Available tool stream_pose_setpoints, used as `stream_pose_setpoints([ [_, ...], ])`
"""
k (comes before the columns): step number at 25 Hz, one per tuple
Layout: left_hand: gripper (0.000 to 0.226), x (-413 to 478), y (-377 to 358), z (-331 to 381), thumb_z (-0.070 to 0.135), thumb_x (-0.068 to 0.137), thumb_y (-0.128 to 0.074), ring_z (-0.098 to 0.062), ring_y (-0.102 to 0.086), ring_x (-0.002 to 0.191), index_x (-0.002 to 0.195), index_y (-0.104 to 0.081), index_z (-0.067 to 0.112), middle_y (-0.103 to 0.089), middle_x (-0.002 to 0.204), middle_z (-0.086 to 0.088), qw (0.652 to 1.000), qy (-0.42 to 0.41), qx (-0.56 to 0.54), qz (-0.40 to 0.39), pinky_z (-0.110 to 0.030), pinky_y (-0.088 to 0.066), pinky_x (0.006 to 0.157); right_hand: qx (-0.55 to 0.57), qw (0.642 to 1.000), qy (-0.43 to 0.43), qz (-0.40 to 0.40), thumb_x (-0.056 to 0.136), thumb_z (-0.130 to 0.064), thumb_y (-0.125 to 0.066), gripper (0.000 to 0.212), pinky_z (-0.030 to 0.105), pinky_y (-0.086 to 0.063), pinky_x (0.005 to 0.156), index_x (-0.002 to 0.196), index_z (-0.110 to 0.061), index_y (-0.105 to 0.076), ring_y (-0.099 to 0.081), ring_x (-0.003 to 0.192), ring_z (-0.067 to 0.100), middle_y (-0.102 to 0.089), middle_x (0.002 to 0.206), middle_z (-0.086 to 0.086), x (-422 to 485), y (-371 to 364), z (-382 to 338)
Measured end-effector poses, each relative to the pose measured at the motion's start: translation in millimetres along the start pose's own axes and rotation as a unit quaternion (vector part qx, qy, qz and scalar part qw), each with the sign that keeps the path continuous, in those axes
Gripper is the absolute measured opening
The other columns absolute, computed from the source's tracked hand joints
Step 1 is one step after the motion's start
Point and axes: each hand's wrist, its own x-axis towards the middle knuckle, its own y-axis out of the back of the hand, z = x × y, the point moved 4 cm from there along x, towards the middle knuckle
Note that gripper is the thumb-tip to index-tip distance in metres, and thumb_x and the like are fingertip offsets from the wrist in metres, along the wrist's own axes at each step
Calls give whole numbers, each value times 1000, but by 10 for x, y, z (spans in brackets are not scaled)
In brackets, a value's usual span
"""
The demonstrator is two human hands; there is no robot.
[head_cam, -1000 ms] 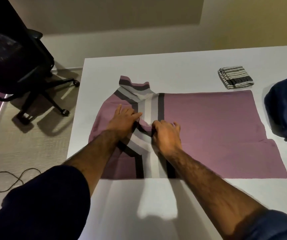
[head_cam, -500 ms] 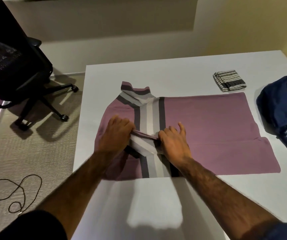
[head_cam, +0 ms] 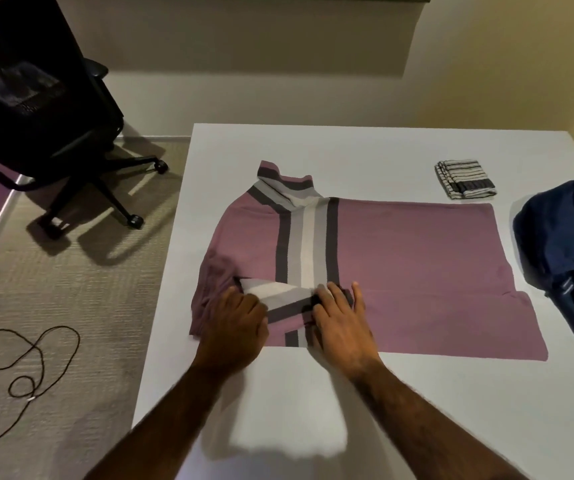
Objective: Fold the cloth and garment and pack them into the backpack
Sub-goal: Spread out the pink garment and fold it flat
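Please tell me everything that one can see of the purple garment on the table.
The purple garment is a mauve, knit-looking top with a band of dark grey, light grey and white stripes. It lies flat on the white table, striped end left, straight hem right. The far sleeve juts past the far edge; the near sleeve is folded over the body. The left hand rests on that sleeve with bent fingers; the right hand presses the cloth with straight fingers.

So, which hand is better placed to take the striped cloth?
Probably the right hand: the folded striped cloth lies far right on the table, near the backpack; the left hand, gripping the sweater sleeve, would cross over.
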Motion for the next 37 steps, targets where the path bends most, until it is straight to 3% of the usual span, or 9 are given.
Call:
stream_pose_setpoints([
  [3,42,163,-142,149,35,102,-47,-35,-55,128,132,-62,10,-60,137,-14,1000,19,8,-18,-49,-42,111,33,999,0,-8,100,-41,-43,62,59,6,123,156,-17,-34,-6,157,30,-17,169,7,102,-93,-235],
  [7,62,90,-509,159,49,105,-37,-35,-31,151,155,-40,14,-34,163,-13,990,78,30,-118,-53,-29,121,65,994,-48,-70,103,-59,1,70,57,7,123,162,-22,5,20,154,23,17,168,0,113,-418,-310],
  [14,68,-10,-658,117,56,102,-33,-40,-29,151,155,-39,14,-35,162,-16,978,123,34,-163,-58,-28,120,38,991,-52,-117,98,-74,-3,81,56,11,123,161,-26,12,25,152,23,25,166,-4,86,-685,-185],
  [20,75,138,-143,426,65,101,-28,-39,-39,146,152,-46,13,-40,159,-13,975,153,-3,-158,-59,-29,118,85,987,-109,-85,85,-80,14,89,46,23,120,156,-27,24,34,147,23,38,158,-4,-167,91,83],
  [25,79,595,602,1014,70,101,-17,-36,-42,143,153,-45,18,-38,161,-11,976,145,7,-160,-44,-3,119,63,983,-163,-49,101,-71,-22,83,39,11,117,159,-13,-23,-21,151,35,-11,167,11,-495,940,674],
  [26,79,698,721,1115,69,101,-15,-36,-41,143,153,-44,18,-37,161,-12,979,141,14,-148,-43,-3,119,42,985,-164,-38,101,-70,-19,84,39,17,115,160,-10,-15,-11,153,35,-1,167,11,-563,1144,820],
  [29,84,924,980,1329,74,97,2,-33,-11,155,162,-16,23,-9,170,-7,980,137,37,-138,-41,7,120,21,988,-154,-10,101,-69,-5,83,35,39,100,153,-12,27,31,147,31,41,154,6,-800,1387,1282],
  [32,98,1044,1026,1568,81,78,27,-26,26,152,159,14,28,26,165,2,983,142,51,-105,-39,23,116,15,989,-149,6,101,-69,-6,84,36,35,105,156,-10,17,20,150,32,29,161,9,-984,1542,1682],
  [37,103,1315,1046,2118,80,68,39,-22,35,149,156,27,26,36,162,3,975,178,63,-113,-36,33,110,4,992,-129,-2,82,-75,28,95,38,36,102,152,-10,27,29,148,31,33,159,10,-1056,1568,2380],
])
